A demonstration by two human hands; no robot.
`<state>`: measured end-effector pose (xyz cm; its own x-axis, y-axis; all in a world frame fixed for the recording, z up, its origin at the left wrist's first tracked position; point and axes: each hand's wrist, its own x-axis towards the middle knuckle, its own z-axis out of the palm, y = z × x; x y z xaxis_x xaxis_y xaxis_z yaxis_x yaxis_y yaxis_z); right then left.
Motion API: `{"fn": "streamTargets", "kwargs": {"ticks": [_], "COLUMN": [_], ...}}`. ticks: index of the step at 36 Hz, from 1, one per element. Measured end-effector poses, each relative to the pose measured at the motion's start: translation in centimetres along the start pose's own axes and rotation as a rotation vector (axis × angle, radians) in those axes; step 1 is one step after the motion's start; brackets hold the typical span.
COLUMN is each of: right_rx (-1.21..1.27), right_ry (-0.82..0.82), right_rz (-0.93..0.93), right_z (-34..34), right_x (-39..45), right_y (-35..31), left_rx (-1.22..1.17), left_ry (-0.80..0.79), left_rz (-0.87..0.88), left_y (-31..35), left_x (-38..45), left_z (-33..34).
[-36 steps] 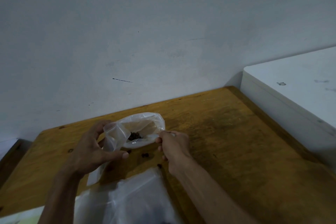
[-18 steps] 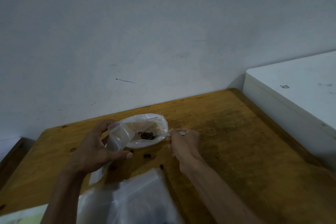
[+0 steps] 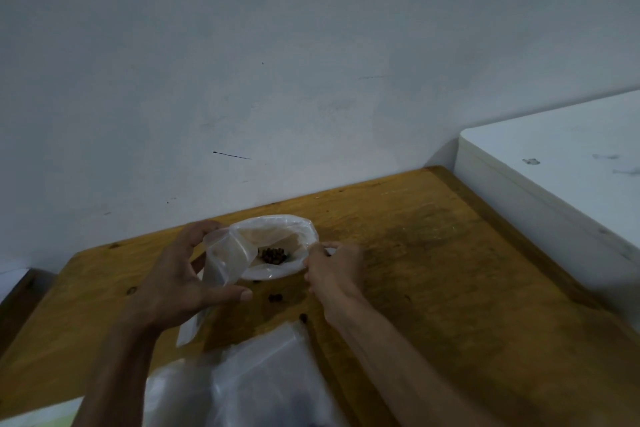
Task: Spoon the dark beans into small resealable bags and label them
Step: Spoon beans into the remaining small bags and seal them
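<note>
Near the table's (image 3: pixel 450 270) back edge, the left hand (image 3: pixel 173 281) holds a small clear bag (image 3: pixel 242 253) with its mouth propped wide and facing up toward the camera, fingers curled round the far side and thumb stretched along the near side. Just right of the mouth, touching its rim, the right hand (image 3: pixel 334 267) pinches a pale spoon handle (image 3: pixel 329 250); only a sliver of it shows past the knuckles, so the bowl and how it is tilted cannot be made out. A small heap of beans (image 3: pixel 273 255) sits inside the opening, though whether they lie in the spoon or already on the bag's inner wall I cannot tell. The spoon appears to enter from the right, roughly level, so the bag's opening lies leftward from the right fingers, and the right hand is the one placed to tip. A few stray beans (image 3: pixel 275 297) lie on the wood just below the bag. Closer to the camera a larger plastic bag (image 3: pixel 242 388) is blurred and cut off by the lower edge; something dark shows through it, probably the bean supply. A white cabinet (image 3: pixel 554 166) stands to the right. No label or pen is visible.
</note>
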<state>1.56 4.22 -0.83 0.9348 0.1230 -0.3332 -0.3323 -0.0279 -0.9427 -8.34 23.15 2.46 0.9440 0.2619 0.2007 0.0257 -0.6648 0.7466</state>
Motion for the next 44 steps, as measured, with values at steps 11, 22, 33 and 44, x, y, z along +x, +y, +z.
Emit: {"fn": "streamTargets", "kwargs": {"ticks": [11, 22, 33, 44], "right_rx": [0.077, 0.099, 0.172, 0.176], "right_ry": [-0.057, -0.085, -0.177, -0.168], "right_rz": [0.11, 0.098, 0.216, 0.248], "right_z": [1.3, 2.0, 2.2, 1.1], "right_x": [-0.3, -0.6, -0.8, -0.9], "right_y": [0.4, 0.6, 0.2, 0.1], "left_rx": [-0.104, -0.158, -0.176, -0.093], "left_ry": [0.0, -0.02, -0.046, -0.026], "left_rz": [-0.028, -0.074, -0.081, -0.06], "left_y": [-0.1, -0.9, -0.5, -0.2], "left_x": [0.4, 0.9, 0.8, 0.8], "left_z": [-0.1, -0.3, -0.2, -0.2]}}
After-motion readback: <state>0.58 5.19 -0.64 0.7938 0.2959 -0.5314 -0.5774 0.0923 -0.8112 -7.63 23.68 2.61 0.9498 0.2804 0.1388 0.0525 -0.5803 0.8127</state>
